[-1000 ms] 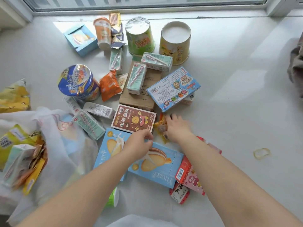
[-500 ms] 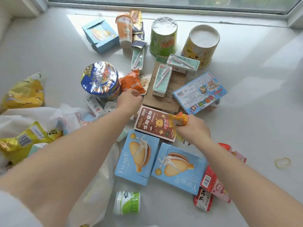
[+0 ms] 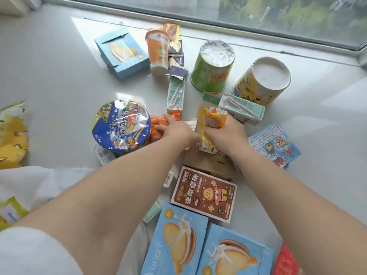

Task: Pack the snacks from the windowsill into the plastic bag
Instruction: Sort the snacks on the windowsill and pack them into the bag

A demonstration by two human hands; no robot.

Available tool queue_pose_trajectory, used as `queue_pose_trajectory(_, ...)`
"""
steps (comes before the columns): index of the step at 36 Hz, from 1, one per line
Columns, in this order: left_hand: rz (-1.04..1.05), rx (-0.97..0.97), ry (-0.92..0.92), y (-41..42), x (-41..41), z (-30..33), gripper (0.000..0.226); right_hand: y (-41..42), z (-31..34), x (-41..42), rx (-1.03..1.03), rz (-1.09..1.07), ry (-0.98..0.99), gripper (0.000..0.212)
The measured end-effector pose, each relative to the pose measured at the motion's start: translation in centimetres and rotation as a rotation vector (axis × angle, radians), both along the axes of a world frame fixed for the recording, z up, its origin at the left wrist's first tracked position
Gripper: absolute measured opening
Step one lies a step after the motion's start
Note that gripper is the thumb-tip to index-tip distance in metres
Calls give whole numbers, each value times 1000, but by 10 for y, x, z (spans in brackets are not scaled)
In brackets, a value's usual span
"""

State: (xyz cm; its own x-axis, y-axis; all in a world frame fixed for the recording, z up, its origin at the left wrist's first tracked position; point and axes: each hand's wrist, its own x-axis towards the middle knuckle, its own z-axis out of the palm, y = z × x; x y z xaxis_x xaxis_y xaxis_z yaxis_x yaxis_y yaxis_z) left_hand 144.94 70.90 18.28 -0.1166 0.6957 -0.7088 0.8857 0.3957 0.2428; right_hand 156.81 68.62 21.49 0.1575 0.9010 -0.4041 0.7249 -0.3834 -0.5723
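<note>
Head view: left hand [image 3: 174, 130] now gripping orange packet [image 3: 158, 126], moved off blue box; right hand [image 3: 224, 133] clutching yellow packet [image 3: 213, 120]. 2 snacks bag-ready, plenty left on windowsill [image 3: 59, 66].

1. The windowsill [image 3: 59, 80] is smooth, pale and faintly glossy.
2. On it, the blue noodle bowl [image 3: 121, 126] wears shiny, crinkled plastic film.
3. Right of the bowl, the orange packet [image 3: 158, 126] is glossy foil-like plastic.
4. Below the bowl, the brown box [image 3: 204, 195] is printed matt card.
</note>
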Motion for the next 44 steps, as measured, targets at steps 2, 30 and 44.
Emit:
queue_pose_trajectory(2,-2,-9,6,3,2,0,75,5,1,-3,17,1,29,30)
queue_pose_trajectory(30,-82,187,80,15,-36,-29,41,41,-16,-17,99,72,-81,25)
queue_pose_trajectory(44,212,308,141,90,-157,-40,23,156,-9,-82,74,435,-237,26)
